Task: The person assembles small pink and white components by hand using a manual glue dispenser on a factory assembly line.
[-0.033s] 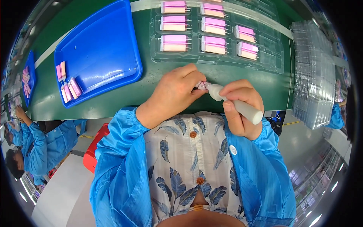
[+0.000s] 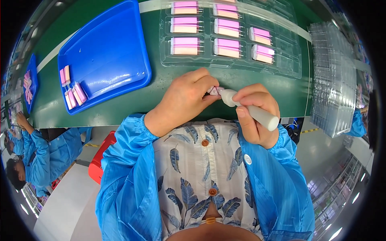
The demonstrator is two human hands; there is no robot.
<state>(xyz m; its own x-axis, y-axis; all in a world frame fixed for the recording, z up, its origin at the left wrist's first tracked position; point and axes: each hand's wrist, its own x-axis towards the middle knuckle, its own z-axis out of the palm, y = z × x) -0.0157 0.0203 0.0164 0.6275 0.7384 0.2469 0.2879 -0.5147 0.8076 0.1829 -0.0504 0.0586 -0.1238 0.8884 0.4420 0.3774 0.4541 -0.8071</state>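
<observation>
My left hand (image 2: 187, 96) is closed, with thumb and forefinger pinching a small pale pink block (image 2: 214, 91), mostly hidden by the fingers. In my right hand (image 2: 259, 110) is a white hand tool (image 2: 261, 116) with a round tapered handle and a bulging, wrapped-looking neck; its exact kind is not plain. The tool's front end points left and meets the pinched block, or comes very close to it. Beyond both hands lies a clear plastic tray (image 2: 189, 61), where pairs of pink and cream blocks (image 2: 227, 47) with thin metal leads sit in compartments.
A blue tray (image 2: 112, 48) at the left holds several pink and cream blocks (image 2: 74, 95) in its near-left corner. Stacked clear trays (image 2: 331, 80) stand at the right. A red chair or bin (image 2: 102, 156) is at lower left. A co-worker (image 2: 52, 148) in blue sits farther left.
</observation>
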